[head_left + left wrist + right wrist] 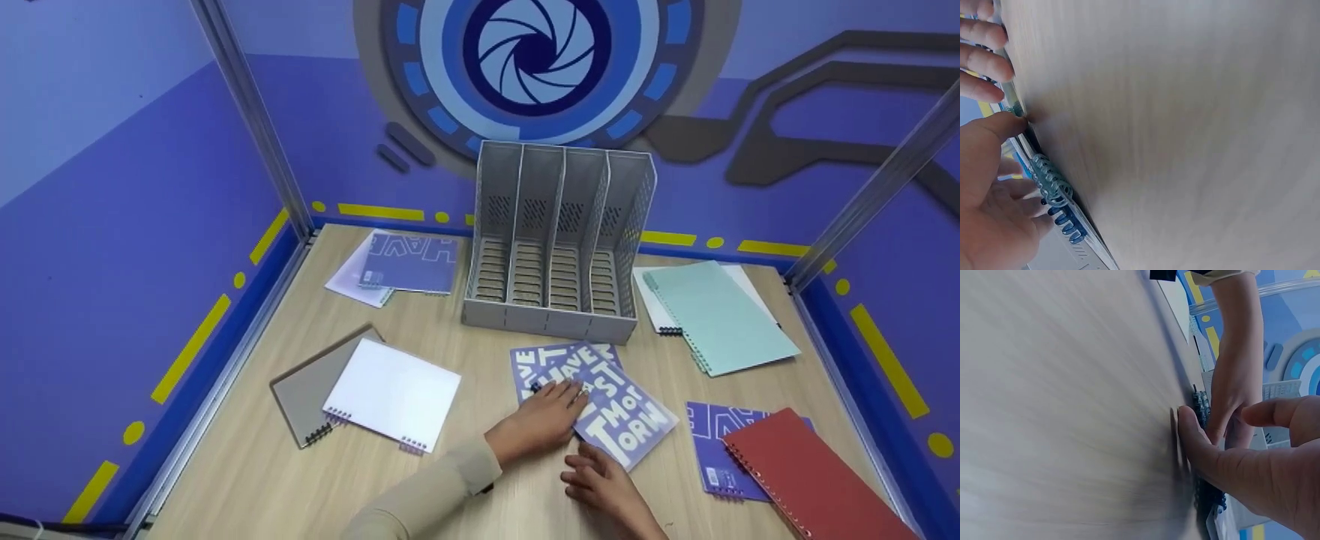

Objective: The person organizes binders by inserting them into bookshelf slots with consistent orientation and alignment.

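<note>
Two overlapping spiral notebooks point(626, 416) with white lettering on purple covers lie fanned before the file rack. My left hand point(538, 420) rests on them from the left, fingers laid over the covers. In the left wrist view its thumb point(1013, 125) touches their bound edge, where coil bindings point(1050, 180) show. Whether the thumb reaches underneath, I cannot tell. My right hand point(600, 480) is just in front of the notebooks' near corner, fingers loosely bent and holding nothing. Its thumb point(1188, 422) is close to the tabletop in the right wrist view.
A grey four-slot file rack point(551, 322) stands behind the notebooks. White point(394, 390) and brown point(307, 382) notebooks overlap at left; purple ones point(412, 262) lie behind. At right are a mint notebook point(724, 319) over a white one and a red notebook point(817, 476) over a purple one.
</note>
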`<state>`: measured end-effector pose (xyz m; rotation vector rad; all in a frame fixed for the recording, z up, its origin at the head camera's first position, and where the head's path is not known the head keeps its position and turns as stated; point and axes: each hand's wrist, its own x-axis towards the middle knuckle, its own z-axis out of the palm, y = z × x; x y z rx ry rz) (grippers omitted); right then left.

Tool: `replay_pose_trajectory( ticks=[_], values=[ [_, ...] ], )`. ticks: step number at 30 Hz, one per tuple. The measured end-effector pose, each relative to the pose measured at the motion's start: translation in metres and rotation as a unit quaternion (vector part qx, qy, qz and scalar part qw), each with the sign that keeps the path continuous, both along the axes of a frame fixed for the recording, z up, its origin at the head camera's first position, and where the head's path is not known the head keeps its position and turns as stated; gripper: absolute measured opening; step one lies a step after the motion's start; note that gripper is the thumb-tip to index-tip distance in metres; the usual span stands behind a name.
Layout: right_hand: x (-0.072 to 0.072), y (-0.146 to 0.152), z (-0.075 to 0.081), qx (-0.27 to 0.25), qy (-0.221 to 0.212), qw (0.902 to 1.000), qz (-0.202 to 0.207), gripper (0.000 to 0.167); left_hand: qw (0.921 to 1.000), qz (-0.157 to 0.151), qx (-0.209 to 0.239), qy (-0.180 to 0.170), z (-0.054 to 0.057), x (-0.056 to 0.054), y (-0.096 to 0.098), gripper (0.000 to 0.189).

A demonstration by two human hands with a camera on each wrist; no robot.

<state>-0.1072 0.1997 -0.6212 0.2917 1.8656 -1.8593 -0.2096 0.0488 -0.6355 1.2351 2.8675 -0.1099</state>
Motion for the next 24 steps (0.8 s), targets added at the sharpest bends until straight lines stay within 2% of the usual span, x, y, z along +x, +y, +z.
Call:
replay_pose_trajectory(
  ticks=[4, 7, 12, 18, 24],
  values=[
    [0.001, 0.0007, -0.0005, -0.015, -0.004, 0.9999, -0.004, 0.061, 1.0, -0.004, -0.003, -0.004, 0.0011, -0.0013, 0.003, 0.05],
    [0.0013, 0.0018, -0.0003, -0.031, 0.003, 0.9995, 0.0, 0.062, 0.9998, -0.012, -0.003, 0.013, 0.0026, -0.0024, 0.0046, 0.048],
    [0.0006, 0.0008, 0.0003, -0.035, 0.014, 0.9992, -0.016, 0.062, 0.996, -0.044, -0.021, 0.075, 0.0044, -0.0022, 0.0049, 0.043],
    [0.0003, -0.0041, 0.0002, -0.021, 0.019, 0.9966, -0.078, 0.059, 0.9817, -0.089, -0.044, 0.162, 0.0043, -0.0004, 0.0033, 0.036],
    [-0.0005, -0.007, 0.0011, -0.003, 0.069, 0.9925, -0.101, 0.061, 0.9735, -0.093, -0.028, 0.207, 0.0025, -0.0013, 0.0033, 0.035]
  ],
)
